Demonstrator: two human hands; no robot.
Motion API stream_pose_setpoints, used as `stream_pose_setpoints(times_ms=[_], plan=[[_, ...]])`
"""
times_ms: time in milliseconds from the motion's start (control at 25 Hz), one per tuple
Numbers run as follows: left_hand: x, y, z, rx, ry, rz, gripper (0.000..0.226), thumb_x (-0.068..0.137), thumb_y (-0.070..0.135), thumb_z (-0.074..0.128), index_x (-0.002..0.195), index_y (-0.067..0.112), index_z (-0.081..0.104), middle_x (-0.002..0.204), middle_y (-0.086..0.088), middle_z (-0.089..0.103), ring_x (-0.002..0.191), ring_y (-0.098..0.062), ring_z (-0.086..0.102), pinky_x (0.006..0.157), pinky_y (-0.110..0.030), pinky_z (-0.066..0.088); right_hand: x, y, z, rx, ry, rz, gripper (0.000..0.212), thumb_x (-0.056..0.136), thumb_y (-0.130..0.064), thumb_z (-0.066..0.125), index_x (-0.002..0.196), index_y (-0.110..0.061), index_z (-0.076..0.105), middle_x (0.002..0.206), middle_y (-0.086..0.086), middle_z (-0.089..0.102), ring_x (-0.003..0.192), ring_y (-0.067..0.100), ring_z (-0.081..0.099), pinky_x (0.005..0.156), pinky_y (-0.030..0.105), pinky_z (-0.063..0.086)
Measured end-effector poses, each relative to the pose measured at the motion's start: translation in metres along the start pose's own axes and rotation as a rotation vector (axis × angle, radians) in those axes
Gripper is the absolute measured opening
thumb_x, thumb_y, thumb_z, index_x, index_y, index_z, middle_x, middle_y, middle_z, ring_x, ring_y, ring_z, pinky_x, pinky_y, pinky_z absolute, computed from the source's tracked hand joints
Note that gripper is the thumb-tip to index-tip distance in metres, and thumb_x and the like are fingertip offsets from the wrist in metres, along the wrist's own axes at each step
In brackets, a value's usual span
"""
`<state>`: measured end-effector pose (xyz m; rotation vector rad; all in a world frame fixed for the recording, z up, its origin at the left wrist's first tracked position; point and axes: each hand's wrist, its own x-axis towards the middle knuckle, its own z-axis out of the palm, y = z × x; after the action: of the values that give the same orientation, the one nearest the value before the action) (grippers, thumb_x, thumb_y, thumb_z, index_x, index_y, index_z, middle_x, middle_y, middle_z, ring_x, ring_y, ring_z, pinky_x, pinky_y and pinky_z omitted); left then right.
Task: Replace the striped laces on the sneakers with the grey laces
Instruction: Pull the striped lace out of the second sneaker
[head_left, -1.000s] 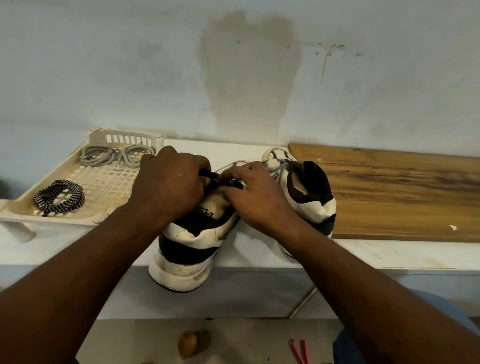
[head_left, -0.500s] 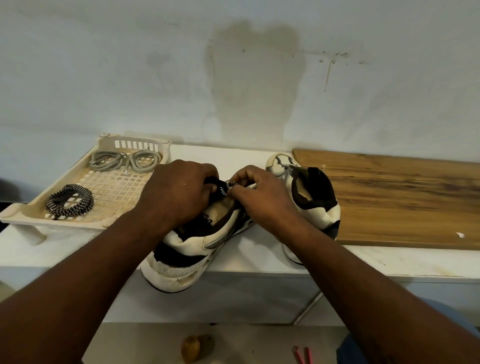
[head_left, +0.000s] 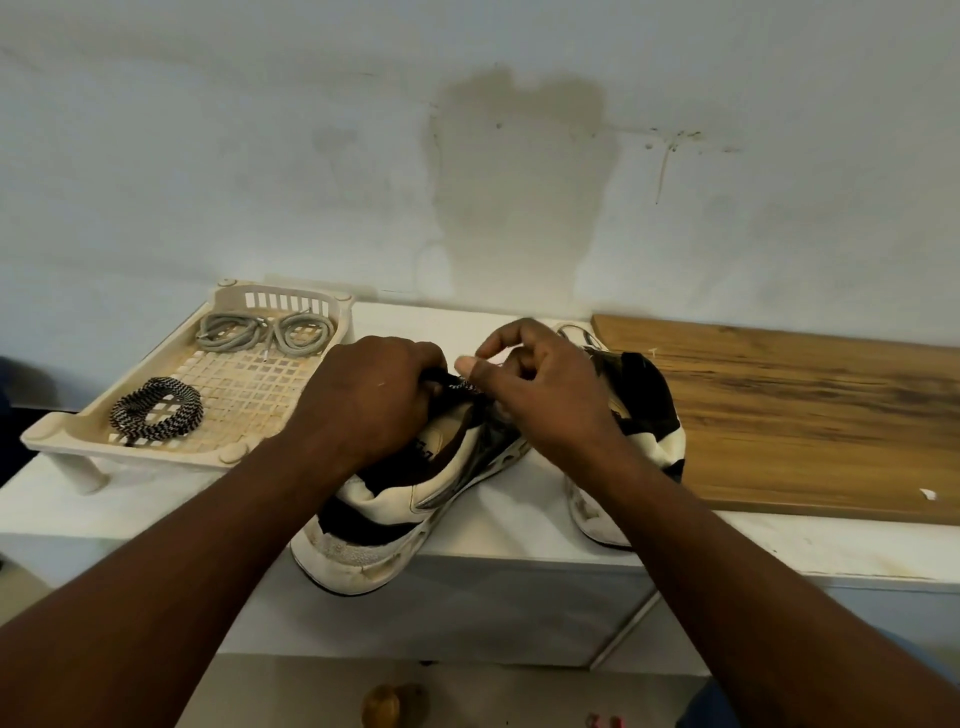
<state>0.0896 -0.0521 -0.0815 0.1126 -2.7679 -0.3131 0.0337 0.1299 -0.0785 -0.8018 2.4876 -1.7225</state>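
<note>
Two black-and-white sneakers stand on a white shelf. The left sneaker (head_left: 395, 499) lies slanted, its heel hanging over the front edge. My left hand (head_left: 369, 400) grips its tongue area from above. A short piece of striped lace (head_left: 461, 385) shows between my hands, and my right hand (head_left: 540, 395) pinches it with curled fingers and the thumb stretched left. The right sneaker (head_left: 649, 405) stands behind my right wrist, with a pale grey lace loop (head_left: 571, 330) at its front. A coiled grey lace (head_left: 265, 332) and a coiled striped lace (head_left: 156, 410) lie in the tray.
The cream lattice tray (head_left: 62, 436) sits at the left of the shelf on short legs. A wooden board (head_left: 805, 415) lies at the right, against the wall. Below the shelf edge, a small brown object (head_left: 382, 704) lies on the floor.
The left sneaker has swung so its toe points more to the right. My right hand's index finger has lifted and its thumb now stretches left over the striped lace. Left hand keeps its grip.
</note>
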Motion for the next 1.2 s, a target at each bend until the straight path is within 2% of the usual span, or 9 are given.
stream_pose_setpoints(times_ms=[80,240,440,600,800,880,1000,1080,1200], plan=[[0.000,0.000,0.000,-0.058,0.016,-0.034,0.014,0.094,0.033,0.061,0.105,0.031,0.070,0.099,0.003,0.074,0.092,-0.023,0.067,0.077,-0.039,0.053,0.000,0.008,0.008,-0.201,-0.064,0.064,0.027,0.089,-0.050,0.074,0.089,-0.024,0.068,0.073,-0.001,0.070,0.067,0.012,0.065,0.061,0.029,0.052],[0.000,0.001,0.000,-0.105,0.012,-0.070,0.013,0.096,0.032,0.060,0.105,0.029,0.069,0.102,0.002,0.074,0.094,-0.023,0.065,0.077,-0.036,0.050,0.007,0.011,0.022,-0.267,-0.057,0.031,0.033,0.092,-0.041,0.070,0.075,-0.013,0.072,0.071,0.001,0.070,0.071,0.019,0.066,0.070,0.044,0.056],[-0.002,-0.002,0.000,-0.125,0.015,-0.073,0.015,0.096,0.032,0.060,0.106,0.028,0.070,0.100,0.001,0.074,0.090,-0.023,0.065,0.076,-0.037,0.052,0.003,0.012,0.021,-0.138,0.037,-0.060,0.016,0.094,-0.039,0.072,0.086,-0.025,0.077,0.082,-0.010,0.072,0.081,0.005,0.066,0.077,0.034,0.057],[-0.001,0.000,0.000,-0.124,0.024,-0.069,0.007,0.094,0.029,0.062,0.096,0.027,0.068,0.088,0.003,0.071,0.085,-0.023,0.065,0.068,-0.035,0.047,0.003,0.014,0.022,-0.186,0.092,0.017,0.037,0.084,-0.065,0.070,0.085,-0.028,0.068,0.081,-0.008,0.068,0.078,0.007,0.064,0.071,0.033,0.056],[-0.002,-0.001,0.000,-0.155,0.047,-0.074,0.012,0.095,0.029,0.063,0.101,0.029,0.073,0.098,0.004,0.075,0.091,-0.020,0.066,0.078,-0.036,0.052,0.013,0.018,0.030,-0.281,0.051,0.016,0.019,0.085,-0.043,0.069,0.082,-0.026,0.075,0.082,-0.008,0.072,0.082,0.012,0.067,0.078,0.041,0.058],[-0.003,-0.001,0.000,-0.154,0.051,-0.064,0.014,0.095,0.029,0.063,0.104,0.028,0.073,0.099,0.002,0.076,0.091,-0.022,0.067,0.079,-0.038,0.053,0.012,0.015,0.029,-0.129,0.027,0.017,0.009,0.086,-0.032,0.075,0.081,-0.025,0.076,0.086,-0.006,0.073,0.085,0.013,0.068,0.082,0.041,0.059],[-0.002,-0.001,0.000,-0.124,0.046,-0.056,0.017,0.095,0.030,0.064,0.109,0.029,0.073,0.100,0.001,0.075,0.089,-0.023,0.066,0.076,-0.037,0.053,0.007,0.002,0.015,0.572,-0.107,0.068,0.017,0.092,-0.005,0.068,0.078,-0.014,0.073,0.081,0.001,0.070,0.076,0.015,0.066,0.069,0.034,0.058],[-0.001,-0.002,0.001,-0.117,0.039,-0.069,0.017,0.095,0.030,0.065,0.109,0.031,0.073,0.099,0.002,0.075,0.090,-0.023,0.066,0.074,-0.035,0.052,0.007,-0.004,0.001,0.869,-0.092,0.082,0.021,0.087,-0.009,0.058,0.067,-0.014,0.062,0.074,0.002,0.059,0.070,0.014,0.055,0.063,0.028,0.047],[0.001,-0.003,0.002,-0.114,0.036,-0.075,0.015,0.094,0.031,0.065,0.106,0.031,0.073,0.098,0.002,0.075,0.091,-0.023,0.066,0.075,-0.035,0.051,0.008,-0.002,-0.008,0.643,-0.010,0.176,0.028,0.089,-0.034,0.066,0.068,-0.018,0.055,0.072,0.004,0.057,0.064,0.015,0.050,0.059,0.027,0.045]])
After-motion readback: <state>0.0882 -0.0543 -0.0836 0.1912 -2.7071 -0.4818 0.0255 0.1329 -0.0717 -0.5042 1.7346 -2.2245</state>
